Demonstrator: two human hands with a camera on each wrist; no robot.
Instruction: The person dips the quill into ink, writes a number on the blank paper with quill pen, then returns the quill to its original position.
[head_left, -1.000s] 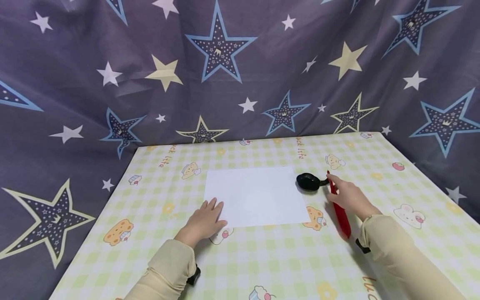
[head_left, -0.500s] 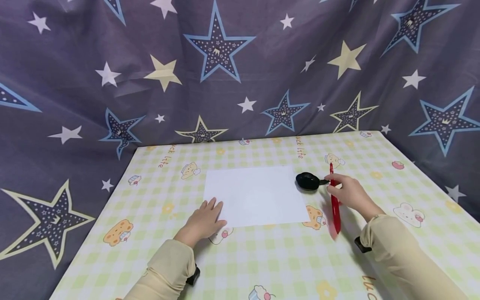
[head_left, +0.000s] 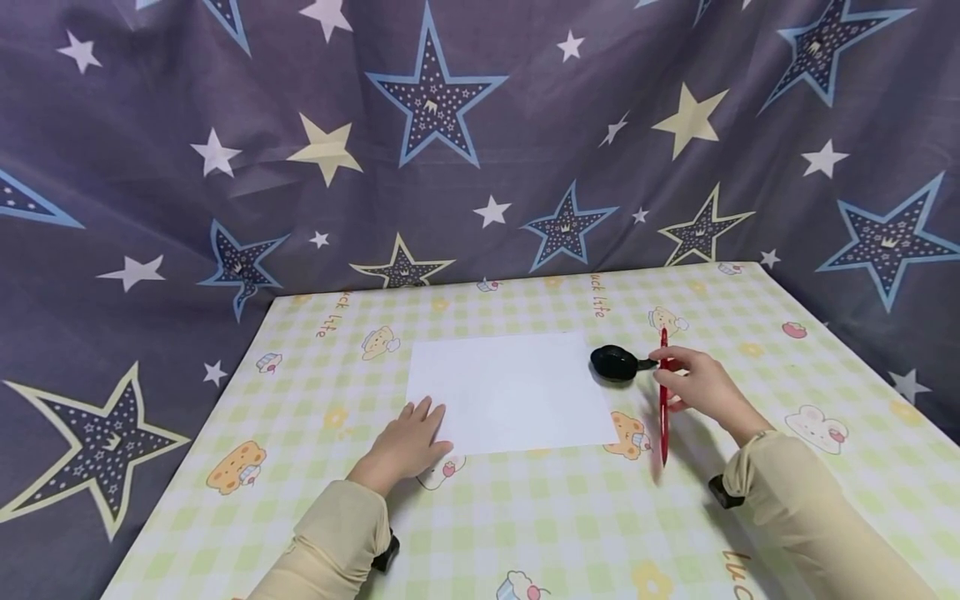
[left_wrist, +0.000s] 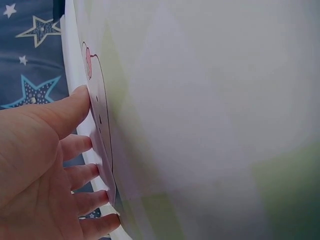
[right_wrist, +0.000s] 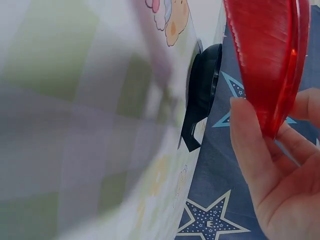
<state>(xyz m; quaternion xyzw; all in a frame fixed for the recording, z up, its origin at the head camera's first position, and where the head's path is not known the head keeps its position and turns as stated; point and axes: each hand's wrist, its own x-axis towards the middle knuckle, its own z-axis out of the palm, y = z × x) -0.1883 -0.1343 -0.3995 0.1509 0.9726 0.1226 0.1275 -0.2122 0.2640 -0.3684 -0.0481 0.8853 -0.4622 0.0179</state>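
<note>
In the head view a white sheet of paper (head_left: 517, 392) lies on the table. My left hand (head_left: 408, 442) rests at its lower left corner with fingers spread; in the left wrist view the left fingertips (left_wrist: 82, 175) touch the paper and cloth. On the right, my right hand (head_left: 705, 387) pinches a long, flat red plastic piece (head_left: 663, 417), narrow at its far end, turned edge-on. The right wrist view shows this translucent red piece (right_wrist: 262, 55) between thumb and fingers, held above the table; its exact kind is unclear. A black spoon (head_left: 615, 363) lies beside the paper, near my right fingertips.
A green-and-white checked cloth (head_left: 465, 533) with printed cartoon animals covers the table. Behind and around it hangs a dark curtain (head_left: 315, 67) with stars. Each wrist carries a small black camera, such as the left camera (head_left: 386, 554).
The red piece has turned from showing its broad face to edge-on, and its near end has swung left and lifted slightly. My left hand, the paper and the black spoon stay put.
</note>
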